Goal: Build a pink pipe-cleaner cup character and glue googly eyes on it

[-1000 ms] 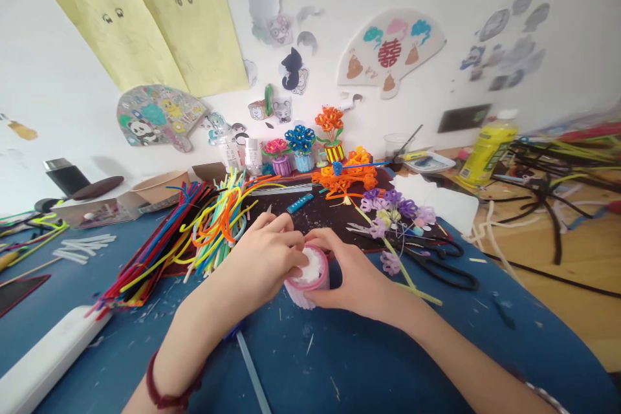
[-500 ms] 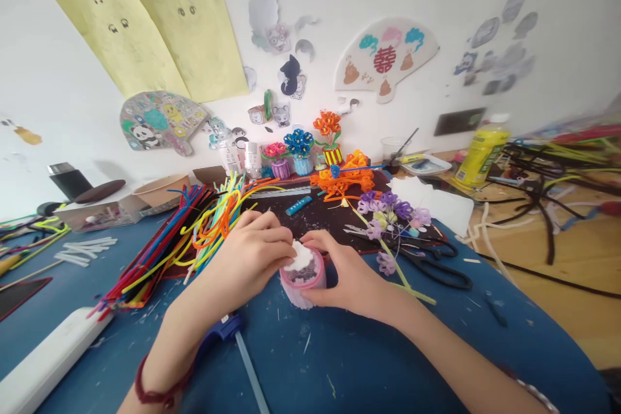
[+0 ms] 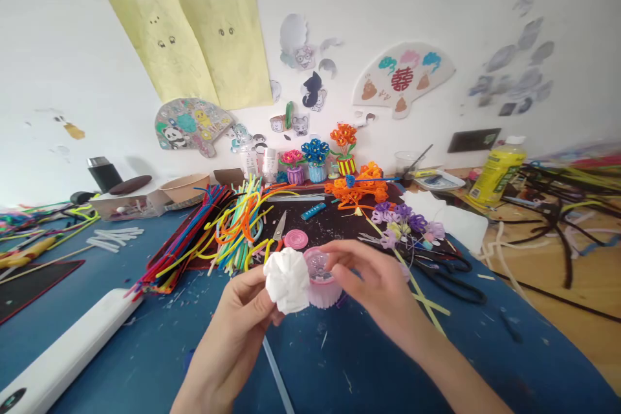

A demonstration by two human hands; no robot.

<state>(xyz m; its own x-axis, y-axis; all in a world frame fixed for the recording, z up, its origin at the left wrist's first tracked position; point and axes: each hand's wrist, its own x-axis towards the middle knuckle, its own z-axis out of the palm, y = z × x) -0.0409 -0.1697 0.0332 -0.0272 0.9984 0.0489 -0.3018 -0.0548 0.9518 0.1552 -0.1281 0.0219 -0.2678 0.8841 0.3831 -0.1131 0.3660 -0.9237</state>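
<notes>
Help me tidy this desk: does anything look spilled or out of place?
Small scraps litter the blue tabletop in front of the pink cup, like leftover trimmings. On the right, black strands sprawl in a loose tangle, unlike the bundled coloured strands. No spill shows.

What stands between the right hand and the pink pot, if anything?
Nothing visible: the right hand is close beside the pink pot; whether they touch, I cannot tell. The white wad, held in the left hand, is on the pot's other side.
</notes>
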